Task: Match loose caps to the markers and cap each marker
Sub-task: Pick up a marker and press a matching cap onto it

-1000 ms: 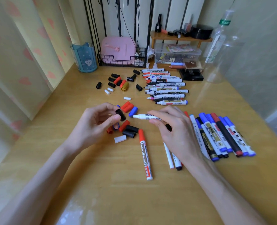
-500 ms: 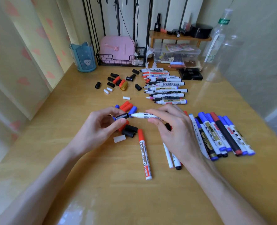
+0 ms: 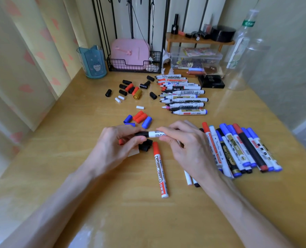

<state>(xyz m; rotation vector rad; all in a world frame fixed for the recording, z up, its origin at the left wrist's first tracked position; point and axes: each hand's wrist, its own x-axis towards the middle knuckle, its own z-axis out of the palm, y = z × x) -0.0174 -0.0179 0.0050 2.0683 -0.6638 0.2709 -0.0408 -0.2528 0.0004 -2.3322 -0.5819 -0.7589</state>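
The white marker [image 3: 155, 134] is held just above the desk [image 3: 112, 203], between the two hands, near the middle of the view. Its long axis runs nearly level, left to right, and the writing end points left into the black cap [image 3: 141, 134]. The left hand [image 3: 116, 145] pinches that cap between thumb and curled fingers. The right hand [image 3: 189, 151] grips the barrel, fingers curled over the top and thumb underneath. The cap sits over the tip, but I cannot tell whether it is fully seated. To finish well, I would push cap and barrel straight toward each other along the barrel's line, without tilting, until the cap stops, then check that it suits this marker. Just beneath lie loose black caps [image 3: 146, 147] and a red marker [image 3: 159, 169], its cap end pointing away. Capped markers [image 3: 238, 149] lie in a row to the right, with uncapped markers [image 3: 182, 97] further back.
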